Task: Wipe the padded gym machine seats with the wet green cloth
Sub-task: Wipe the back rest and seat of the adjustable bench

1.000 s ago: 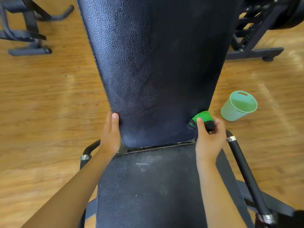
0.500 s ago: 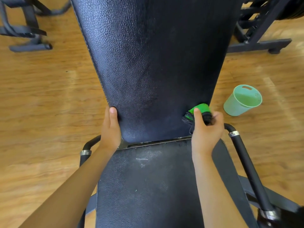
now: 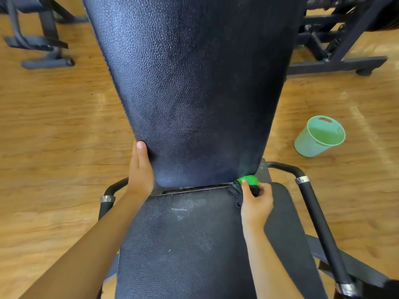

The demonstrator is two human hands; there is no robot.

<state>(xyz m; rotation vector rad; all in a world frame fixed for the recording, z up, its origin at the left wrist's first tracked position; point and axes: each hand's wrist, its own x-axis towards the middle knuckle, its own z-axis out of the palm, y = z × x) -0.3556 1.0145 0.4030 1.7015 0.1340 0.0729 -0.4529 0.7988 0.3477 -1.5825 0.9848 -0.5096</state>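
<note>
1. The wooden floor (image 3: 54, 147) carries two other machine frames, one far left (image 3: 43, 44) and one far right (image 3: 336, 50).
2. There are two pads on this machine: the long back pad (image 3: 194, 93) and the seat pad (image 3: 183, 244) below it, with two side handles, left (image 3: 112, 190) and right (image 3: 319, 223).
3. One pale green bucket (image 3: 319, 137) stands on the floor to the right, apart from the machine.
4. Two hands are at work. The left hand (image 3: 140, 171) has stayed flat along the back pad's left edge, thumb straight, steadying it.
5. The right hand (image 3: 255, 201) is curled round the one green cloth (image 3: 248, 181), bunched up. In the last second it has slid down the pad's right edge to the bottom corner, at the gap above the seat pad.
6. I'd say that stroke is finished. The seat pad shows whitish marks and looks due next.
</note>
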